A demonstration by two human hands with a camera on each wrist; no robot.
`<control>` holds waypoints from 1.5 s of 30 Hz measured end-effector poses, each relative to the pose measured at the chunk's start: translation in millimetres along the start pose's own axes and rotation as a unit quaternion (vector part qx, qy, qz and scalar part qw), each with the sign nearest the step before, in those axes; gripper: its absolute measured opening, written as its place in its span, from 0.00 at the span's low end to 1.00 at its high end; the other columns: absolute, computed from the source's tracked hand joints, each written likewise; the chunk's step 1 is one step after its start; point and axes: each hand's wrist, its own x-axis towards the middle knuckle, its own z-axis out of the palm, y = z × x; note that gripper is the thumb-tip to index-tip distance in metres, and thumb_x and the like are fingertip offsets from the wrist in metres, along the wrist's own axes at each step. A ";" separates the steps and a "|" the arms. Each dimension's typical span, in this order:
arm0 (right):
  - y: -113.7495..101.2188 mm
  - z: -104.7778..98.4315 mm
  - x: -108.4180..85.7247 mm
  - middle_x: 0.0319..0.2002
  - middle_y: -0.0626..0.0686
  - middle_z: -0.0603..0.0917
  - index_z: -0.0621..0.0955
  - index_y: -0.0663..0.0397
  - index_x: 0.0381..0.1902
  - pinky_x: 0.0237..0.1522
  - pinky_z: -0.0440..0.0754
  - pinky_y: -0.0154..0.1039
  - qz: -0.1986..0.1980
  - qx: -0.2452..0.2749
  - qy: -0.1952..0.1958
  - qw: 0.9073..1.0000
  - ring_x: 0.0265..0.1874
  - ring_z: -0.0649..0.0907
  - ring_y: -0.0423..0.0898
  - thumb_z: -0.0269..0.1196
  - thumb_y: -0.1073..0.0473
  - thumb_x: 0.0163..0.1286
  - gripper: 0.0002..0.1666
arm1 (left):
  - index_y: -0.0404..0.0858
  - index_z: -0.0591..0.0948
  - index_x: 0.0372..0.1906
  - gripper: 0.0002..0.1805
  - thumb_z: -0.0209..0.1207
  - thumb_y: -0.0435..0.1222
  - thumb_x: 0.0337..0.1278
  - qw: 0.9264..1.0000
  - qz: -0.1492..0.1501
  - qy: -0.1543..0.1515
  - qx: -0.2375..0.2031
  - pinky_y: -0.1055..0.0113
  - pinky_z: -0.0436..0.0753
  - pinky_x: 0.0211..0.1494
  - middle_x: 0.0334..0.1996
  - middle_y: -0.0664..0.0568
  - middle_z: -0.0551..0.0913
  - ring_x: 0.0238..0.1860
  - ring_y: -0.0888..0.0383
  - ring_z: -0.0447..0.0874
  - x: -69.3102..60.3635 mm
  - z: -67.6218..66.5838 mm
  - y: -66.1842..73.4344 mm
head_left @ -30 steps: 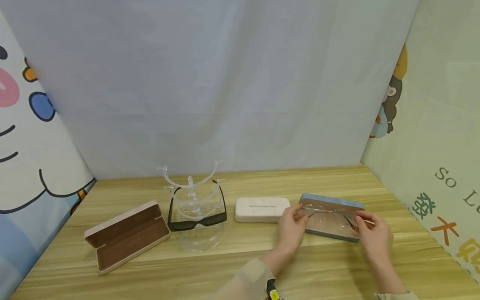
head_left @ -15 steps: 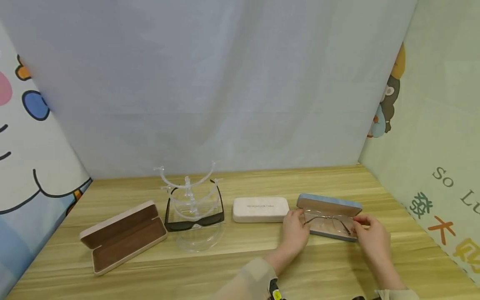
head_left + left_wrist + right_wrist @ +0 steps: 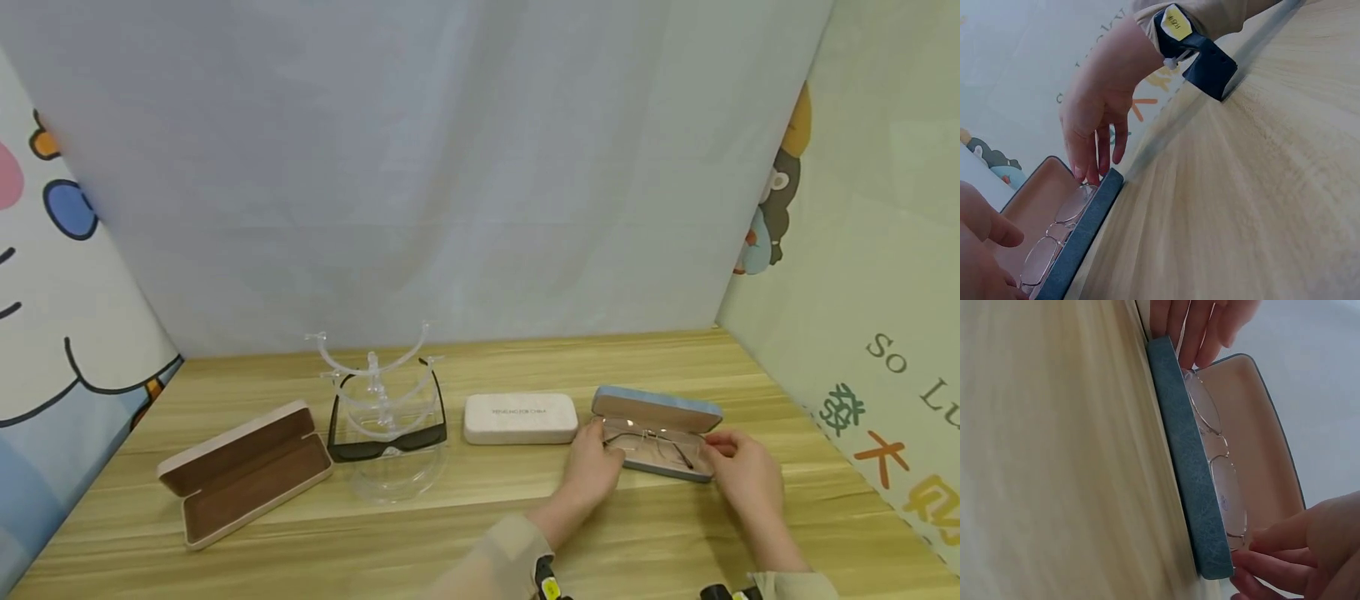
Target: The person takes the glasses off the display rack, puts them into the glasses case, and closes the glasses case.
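Observation:
Thin metal-framed eyeglasses (image 3: 651, 437) lie low inside an open blue glasses case (image 3: 667, 473) with a pinkish lining. Their temples are unfolded. My right hand (image 3: 746, 475) pinches the right end of the frame between thumb and fingers, as the right wrist view shows. At the case's left end is my left hand (image 3: 592, 467). Its fingers (image 3: 1192, 331) reach down by the end of the glasses, and its thumb (image 3: 1005, 231) stands apart from them. Exactly what the left fingertips touch is partly hidden.
A closed white glasses case (image 3: 521, 419) sits just left of the left hand. Farther left, a clear tiered display stand (image 3: 384, 400) bears black sunglasses (image 3: 388, 445). An open beige case (image 3: 247, 487) with a brown lining stands at far left on the wooden table (image 3: 420, 542).
The eyeglasses have gone down from above the blue case into it and shifted slightly left. Both hands have lowered with them, and the left thumb now stands away from the frame.

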 end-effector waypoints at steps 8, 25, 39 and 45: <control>-2.8 -1.1 -0.2 0.43 0.66 0.81 0.77 0.69 0.46 0.29 0.72 0.43 0.008 -0.008 -0.008 1.000 0.37 0.79 0.61 0.42 0.64 0.66 0.20 | 0.26 0.60 0.64 0.32 0.53 0.31 0.53 0.999 -0.012 -0.013 -0.038 0.55 0.63 0.65 0.61 0.37 0.65 0.64 0.44 0.61 0.1 -4.3 0.9; -2.7 -15.9 3.9 0.63 0.76 0.56 0.41 0.62 0.70 0.43 0.76 0.46 -0.002 0.105 -0.161 0.981 0.57 0.66 0.70 0.40 0.43 0.72 0.41 | 0.42 0.53 0.70 0.41 0.55 0.38 0.49 0.998 -0.032 -0.041 -0.023 0.56 0.71 0.56 0.67 0.47 0.61 0.57 0.51 0.68 13.6 -14.6 6.5; -2.3 -10.6 -0.8 0.62 0.73 0.58 0.53 0.66 0.64 0.43 0.74 0.50 0.047 0.137 -0.109 0.983 0.56 0.65 0.68 0.42 0.33 0.66 0.46 | 0.39 0.58 0.64 0.34 0.57 0.39 0.54 0.999 -0.036 0.010 -0.029 0.54 0.74 0.53 0.60 0.41 0.66 0.56 0.45 0.71 0.2 0.4 9.9; -3.6 -11.3 0.1 0.63 0.73 0.55 0.52 0.68 0.64 0.36 0.78 0.37 0.050 0.162 -0.120 0.978 0.55 0.67 0.66 0.45 0.36 0.67 0.45 | 0.38 0.64 0.54 0.26 0.57 0.45 0.56 0.996 -0.042 0.073 0.000 0.59 0.76 0.35 0.41 0.45 0.78 0.38 0.48 0.79 8.7 8.1 13.4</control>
